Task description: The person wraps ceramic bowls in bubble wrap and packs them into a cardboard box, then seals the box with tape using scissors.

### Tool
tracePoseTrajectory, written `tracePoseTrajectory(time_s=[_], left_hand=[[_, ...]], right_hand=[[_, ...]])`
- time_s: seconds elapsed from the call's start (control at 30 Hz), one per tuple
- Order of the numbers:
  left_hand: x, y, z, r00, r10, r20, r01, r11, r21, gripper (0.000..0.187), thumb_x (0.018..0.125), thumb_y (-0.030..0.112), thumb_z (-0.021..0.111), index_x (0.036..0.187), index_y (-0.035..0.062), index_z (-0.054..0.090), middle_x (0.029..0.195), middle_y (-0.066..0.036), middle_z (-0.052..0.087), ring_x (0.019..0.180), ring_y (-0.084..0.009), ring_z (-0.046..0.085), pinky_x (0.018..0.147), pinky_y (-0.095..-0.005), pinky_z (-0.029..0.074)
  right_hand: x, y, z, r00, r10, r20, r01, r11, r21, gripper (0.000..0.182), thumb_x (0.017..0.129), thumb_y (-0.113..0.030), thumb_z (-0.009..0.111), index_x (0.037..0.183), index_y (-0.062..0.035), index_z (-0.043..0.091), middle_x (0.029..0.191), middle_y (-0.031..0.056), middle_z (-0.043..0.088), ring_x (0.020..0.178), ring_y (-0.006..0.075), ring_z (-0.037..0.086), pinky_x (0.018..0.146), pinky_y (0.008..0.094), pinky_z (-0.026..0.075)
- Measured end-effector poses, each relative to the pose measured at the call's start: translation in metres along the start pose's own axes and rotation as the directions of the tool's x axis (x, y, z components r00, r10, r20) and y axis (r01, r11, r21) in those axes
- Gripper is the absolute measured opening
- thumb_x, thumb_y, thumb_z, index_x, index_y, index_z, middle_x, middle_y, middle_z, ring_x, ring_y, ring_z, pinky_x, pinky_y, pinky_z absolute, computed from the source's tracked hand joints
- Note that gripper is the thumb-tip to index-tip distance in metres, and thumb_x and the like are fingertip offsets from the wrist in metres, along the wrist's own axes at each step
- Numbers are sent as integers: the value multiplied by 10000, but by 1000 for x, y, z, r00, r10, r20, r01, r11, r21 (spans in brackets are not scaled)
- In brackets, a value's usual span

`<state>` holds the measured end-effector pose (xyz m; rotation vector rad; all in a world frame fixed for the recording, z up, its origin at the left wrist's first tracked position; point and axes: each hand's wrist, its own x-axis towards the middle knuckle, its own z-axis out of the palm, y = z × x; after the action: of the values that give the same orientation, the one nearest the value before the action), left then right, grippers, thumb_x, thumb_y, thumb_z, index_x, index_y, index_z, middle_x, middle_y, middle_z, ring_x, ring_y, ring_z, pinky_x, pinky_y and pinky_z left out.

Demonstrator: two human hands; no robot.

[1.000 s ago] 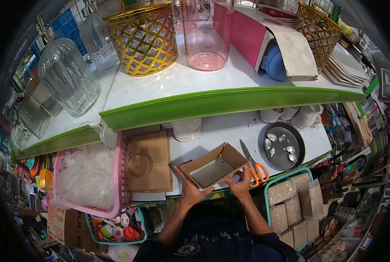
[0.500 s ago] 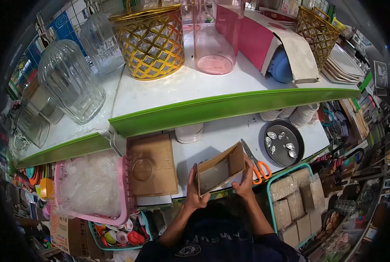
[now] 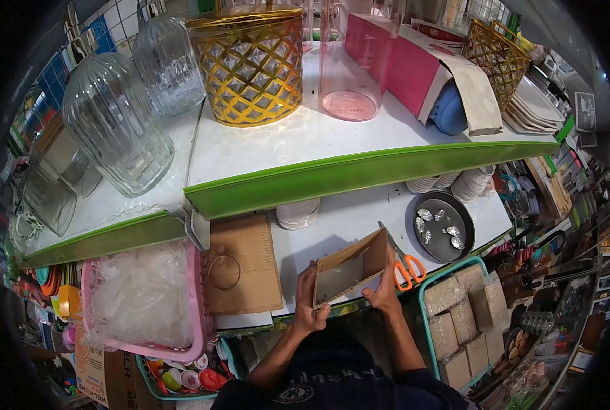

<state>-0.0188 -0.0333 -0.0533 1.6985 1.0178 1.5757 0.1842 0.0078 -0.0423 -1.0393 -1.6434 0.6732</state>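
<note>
Between my two hands is a small cardboard box [image 3: 375,256], its open side facing up toward me, held above the lower white shelf. My left hand [image 3: 310,301] grips its left end, with the thumb along the near edge. On the right end, my right hand [image 3: 385,295] presses with fingers along the outer wall. Scissors with orange handles [image 3: 409,272] lie just right of my right hand, their blades partly behind the box. To the left, a flat piece of cardboard [image 3: 257,287] rests on the shelf with a clear round glass item [image 3: 223,272] on it.
A dark round pan [image 3: 444,225] holds several foil-like pieces. A pink basket [image 3: 199,307] of clear plastic wrap stands left; a teal basket [image 3: 425,314] of wrapped blocks stands right. Above, a green-edged shelf [image 3: 360,171] carries glass jars [image 3: 117,123] and a gold lattice container [image 3: 250,75].
The view has shifted slightly, moving the upper shelf a little to the right. The box has tilted a little in my hands, and both hands keep their hold.
</note>
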Motion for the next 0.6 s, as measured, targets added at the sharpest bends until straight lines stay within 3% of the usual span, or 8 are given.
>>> tracePoseTrajectory(time_s=[0.1,0.17,0.23,0.33,0.4,0.5,0.57,0.6], left_hand=[[3,5,-1,1000,27,11,-27,999,22,763,861,411,517,1398,-94,321,1387,-311,352,1295,-433,339,1070,-511,288],[5,4,2,999,36,0,-36,999,21,760,864,406,515,1401,-95,316,1392,-312,349,1306,-437,331,1074,-513,287],[5,2,6,981,146,-130,-137,988,74,746,864,383,526,1413,-72,309,1409,-313,320,1319,-443,315,1085,-521,274],[6,11,-2,992,127,-10,-120,957,263,713,859,342,543,1420,-38,318,1422,-317,284,1325,-451,306,1088,-531,271],[4,6,-3,990,140,-6,-134,956,259,701,859,326,546,1418,-33,323,1427,-310,271,1325,-454,309,1089,-531,274],[2,4,0,990,140,-6,-135,968,211,667,853,285,551,1411,-13,341,1430,-297,256,1326,-460,313,1092,-533,283],[5,3,1,992,128,-9,-125,977,174,647,847,260,554,1407,4,355,1427,-290,254,1325,-464,316,1094,-536,287],[6,2,2,982,187,-32,-181,974,137,628,836,230,559,1401,29,371,1425,-287,251,1323,-466,320,1092,-540,294]], right_hand=[[0,-2,1,998,-47,-31,45,998,-51,1239,683,-753,659,1456,70,149,1388,246,357,1303,338,389,1083,426,315],[-1,-4,-1,997,72,39,-73,997,24,1204,677,-720,697,1442,67,202,1333,218,415,1246,311,445,1045,396,363],[0,-13,-2,995,84,46,-86,995,43,1179,679,-705,709,1431,68,231,1310,204,434,1222,301,463,1027,388,379],[-3,-6,-3,992,102,79,-105,993,47,1139,685,-688,718,1409,73,279,1301,191,442,1208,287,472,1008,379,393],[-5,-4,-2,989,114,96,-116,993,24,1123,690,-686,715,1399,78,298,1314,190,429,1216,284,462,1007,378,391],[-5,-4,-4,996,60,60,-61,998,2,1073,723,-675,693,1398,65,309,1355,207,392,1252,306,430,1018,402,382],[-5,8,-6,990,-76,122,100,974,-203,983,770,-647,664,1415,11,320,1399,231,346,1298,346,385,1040,443,365],[-4,5,-3,990,-76,121,100,974,-204,983,770,-647,664,1415,11,320,1399,231,346,1298,346,385,1040,443,365]])
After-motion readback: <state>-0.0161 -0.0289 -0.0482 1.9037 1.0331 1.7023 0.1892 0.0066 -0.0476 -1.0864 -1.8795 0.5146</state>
